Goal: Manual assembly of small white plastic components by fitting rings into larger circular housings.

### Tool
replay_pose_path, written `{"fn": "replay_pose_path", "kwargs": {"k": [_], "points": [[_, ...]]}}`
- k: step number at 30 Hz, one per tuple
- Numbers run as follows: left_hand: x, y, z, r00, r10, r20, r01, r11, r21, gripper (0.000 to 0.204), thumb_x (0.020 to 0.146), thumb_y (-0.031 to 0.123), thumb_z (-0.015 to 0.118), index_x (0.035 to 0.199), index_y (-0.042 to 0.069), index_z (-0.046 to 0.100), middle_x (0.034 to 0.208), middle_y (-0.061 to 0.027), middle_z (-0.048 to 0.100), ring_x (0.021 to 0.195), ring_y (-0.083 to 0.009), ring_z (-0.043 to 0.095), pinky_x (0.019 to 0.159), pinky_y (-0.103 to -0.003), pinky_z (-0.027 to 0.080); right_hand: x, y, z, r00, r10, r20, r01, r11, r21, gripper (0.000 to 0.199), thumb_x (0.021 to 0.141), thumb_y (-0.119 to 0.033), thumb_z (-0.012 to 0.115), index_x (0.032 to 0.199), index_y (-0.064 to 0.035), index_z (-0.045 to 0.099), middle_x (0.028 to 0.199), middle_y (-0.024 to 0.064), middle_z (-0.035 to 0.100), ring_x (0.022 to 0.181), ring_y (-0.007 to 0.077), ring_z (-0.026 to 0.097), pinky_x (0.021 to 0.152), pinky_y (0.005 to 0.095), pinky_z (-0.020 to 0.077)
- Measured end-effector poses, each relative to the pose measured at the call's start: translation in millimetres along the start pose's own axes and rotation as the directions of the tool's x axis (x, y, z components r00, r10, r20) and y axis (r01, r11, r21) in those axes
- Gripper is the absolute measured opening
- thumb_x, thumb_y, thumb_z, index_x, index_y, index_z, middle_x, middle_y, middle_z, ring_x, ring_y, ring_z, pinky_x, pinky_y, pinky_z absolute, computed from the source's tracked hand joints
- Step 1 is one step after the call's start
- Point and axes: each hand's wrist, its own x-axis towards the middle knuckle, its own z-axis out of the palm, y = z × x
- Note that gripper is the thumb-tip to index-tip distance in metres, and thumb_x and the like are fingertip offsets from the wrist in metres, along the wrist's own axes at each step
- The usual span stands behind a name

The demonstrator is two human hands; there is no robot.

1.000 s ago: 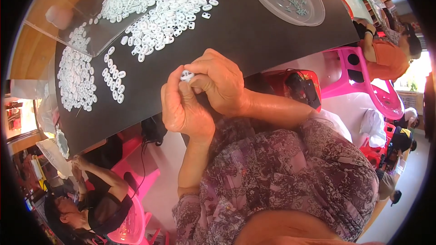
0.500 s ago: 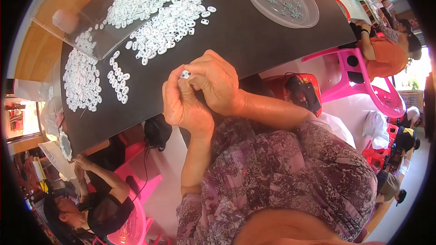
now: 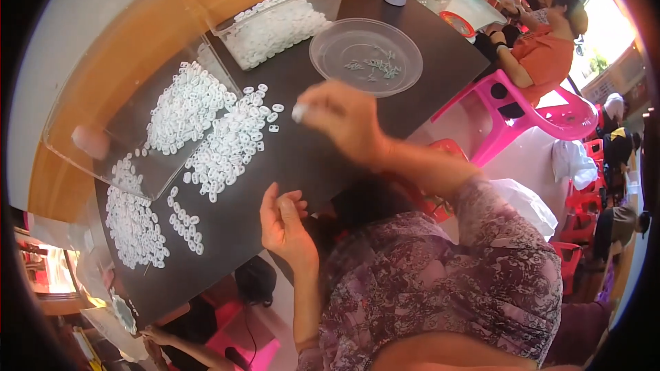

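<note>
Right hand (image 3: 347,124) pinches a small white piece (image 3: 298,112), likely plastic, at its fingertips over the flat black tabletop (image 3: 230,230); blur hides its outline. The left hand (image 3: 287,230) has its fingers loosely parted, seemingly empty. The piece should be light, stiff and slightly slippery, not fragile; opposite edges look the best hold.

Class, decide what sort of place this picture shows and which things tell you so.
Probably a hand-assembly workroom: heaps of small white pieces lie on a dark table, a clear round dish holds tiny greenish pieces, and a person in orange sits nearby.
</note>
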Motion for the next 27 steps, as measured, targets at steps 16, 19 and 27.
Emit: {"fn": "replay_pose_path", "kwargs": {"k": [16, 19, 27], "points": [[10.0, -8.1, 2.0, 0.997, -0.075, 0.034, 0.075, 0.997, 0.004, 0.026, 0.09, 0.012, 0.055, 0.11, -0.005, 0.056, 0.081, -0.0103, 0.064, 0.064, -0.0095, 0.056, 0.055, -0.02, 0.044, 69.2, 10.7, -9.9, 0.989, 0.121, 0.087, -0.125, 0.991, 0.042, 0.015, 0.076, -0.002, 0.064, 0.09, 0.0022, 0.065, 0.076, 0.0015, 0.062, 0.071, 0.0054, 0.054, 0.064, 0.0199, 0.0449], [8.5, -6.4, -1.4, 0.989, -0.134, 0.056, 0.133, 0.991, 0.027, 0.026, 0.092, 0.013, 0.053, 0.113, -0.003, 0.055, 0.083, -0.0081, 0.064, 0.067, -0.008, 0.056, 0.058, -0.019, 0.045, 92.9, 21.7, -13.1, 0.98, -0.193, 0.055, 0.2, 0.963, -0.181, 0.016, 0.075, -0.006, 0.062, 0.089, 0.0004, 0.066, 0.074, 0.009, 0.065, 0.068, 0.0095, 0.058, 0.063, 0.0254, 0.0464], [15.4, -7.3, 3.3, 0.996, -0.083, 0.036, 0.083, 0.997, 0.008, 0.026, 0.09, 0.011, 0.056, 0.11, -0.006, 0.056, 0.081, -0.011, 0.064, 0.063, -0.0096, 0.056, 0.055, -0.02, 0.044, 222.8, 58.1, -13.7, 0.714, -0.697, 0.059, 0.564, 0.523, -0.639, 0.011, 0.075, -0.011, 0.059, 0.079, -0.0019, 0.063, 0.075, 0.0183, 0.06, 0.075, 0.0346, 0.058, 0.067, 0.0435, 0.0448]]}}
